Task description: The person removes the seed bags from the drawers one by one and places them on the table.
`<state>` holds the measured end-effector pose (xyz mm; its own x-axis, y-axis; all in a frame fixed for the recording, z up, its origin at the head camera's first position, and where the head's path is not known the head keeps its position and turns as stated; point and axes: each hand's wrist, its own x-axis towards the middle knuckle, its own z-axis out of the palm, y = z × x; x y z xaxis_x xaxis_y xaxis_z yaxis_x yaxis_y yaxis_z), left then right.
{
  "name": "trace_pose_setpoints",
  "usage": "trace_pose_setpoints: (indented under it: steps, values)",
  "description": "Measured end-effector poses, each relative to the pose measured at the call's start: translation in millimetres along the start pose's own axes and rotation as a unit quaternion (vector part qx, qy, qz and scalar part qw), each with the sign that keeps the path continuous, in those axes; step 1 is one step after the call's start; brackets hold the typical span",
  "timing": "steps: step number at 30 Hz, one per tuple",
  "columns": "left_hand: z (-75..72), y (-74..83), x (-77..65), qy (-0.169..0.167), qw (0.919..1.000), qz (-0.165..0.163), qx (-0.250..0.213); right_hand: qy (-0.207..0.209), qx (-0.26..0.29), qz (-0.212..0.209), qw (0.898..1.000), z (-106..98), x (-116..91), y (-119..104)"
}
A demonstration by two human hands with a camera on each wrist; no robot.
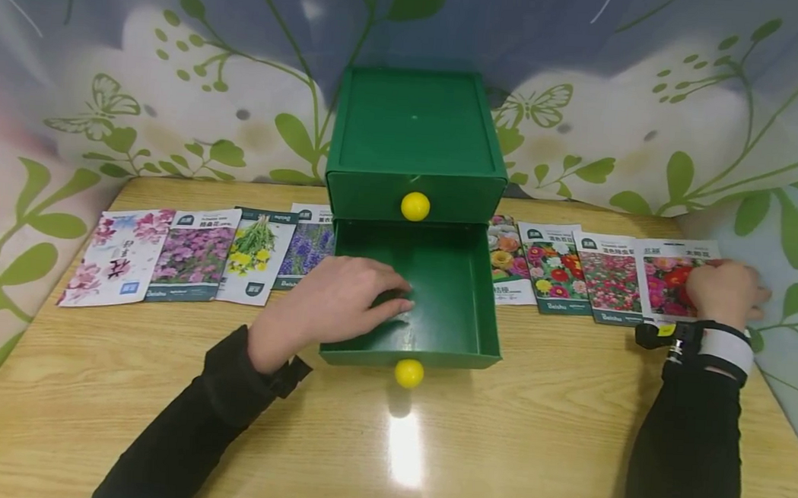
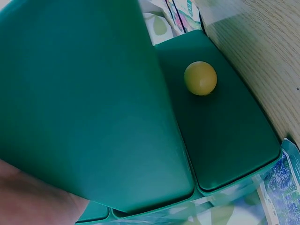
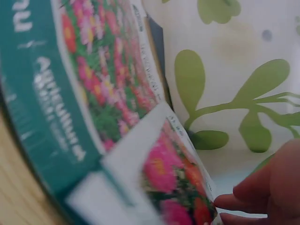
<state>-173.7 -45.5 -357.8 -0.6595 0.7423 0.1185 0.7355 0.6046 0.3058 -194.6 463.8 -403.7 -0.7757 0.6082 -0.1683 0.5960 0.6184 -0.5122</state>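
The right hand [image 1: 725,292] pinches the right edge of the flat, rectangular packet printed with pink and red flowers [image 1: 668,274], which lies immediately left of it. The left hand [image 1: 344,295], loosely bent, grips nothing over the open green plastic drawer [image 1: 447,298].

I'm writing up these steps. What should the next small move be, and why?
Probably lift the rightmost flower packet with the right hand, which pinches its outer edge; the lower drawer stands open, with the left hand over it.
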Motion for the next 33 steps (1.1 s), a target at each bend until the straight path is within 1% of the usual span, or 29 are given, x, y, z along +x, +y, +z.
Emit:
trace_pose_setpoints:
  steps: [3,9,12,14,17,20,21,23,25,26,28,29,31,33]
  values:
    - [-0.5,0.9,-0.3,0.001,1.0000,0.002,-0.001,-0.014,-0.014,-0.006,1.000,3,4,3]
    - [-0.7,1.3,-0.7,0.002,1.0000,0.003,-0.001,-0.060,-0.056,-0.016,0.997,8,11,9]
    - [-0.4,0.8,-0.9,0.001,1.0000,0.003,-0.001,-0.059,-0.056,-0.023,0.996,8,10,8]
    - [-0.3,0.6,-1.0,0.001,1.0000,0.002,-0.001,-0.041,-0.045,-0.028,0.998,8,6,3]
    - [-0.8,0.1,-1.2,0.000,1.0000,0.003,-0.006,0.013,-0.032,-0.059,0.998,3,-2,-11]
    - [-2.4,-0.7,-1.9,0.004,0.9996,0.008,-0.025,0.061,-0.026,-0.095,0.993,-8,-13,-31]
    - [-3.0,-1.1,-2.0,0.007,0.9993,0.011,-0.034,0.072,-0.016,-0.103,0.992,-12,-19,-38]
    - [-4.9,-1.7,-2.6,0.015,0.9981,0.016,-0.057,0.078,0.013,-0.111,0.991,-22,-31,-52]
    - [-7.5,-2.4,-3.5,0.028,0.9966,0.019,-0.076,0.094,0.033,-0.122,0.987,-28,-47,-66]
    - [-8.6,-2.9,-3.7,0.037,0.9958,0.021,-0.081,0.107,0.045,-0.128,0.985,-31,-56,-73]
    - [-11.1,-3.8,-4.6,0.060,0.9937,0.024,-0.092,0.137,0.052,-0.145,0.979,-36,-75,-89]
    - [-12.6,-4.1,-5.1,0.076,0.9922,0.026,-0.096,0.156,0.050,-0.158,0.974,-37,-86,-97]
    - [-15.5,-5.4,-5.7,0.121,0.9875,0.036,-0.094,0.187,0.048,-0.196,0.961,-39,-108,-112]
    - [-19.3,-6.6,-6.4,0.176,0.9789,0.051,-0.090,0.191,0.053,-0.244,0.949,-39,-130,-124]
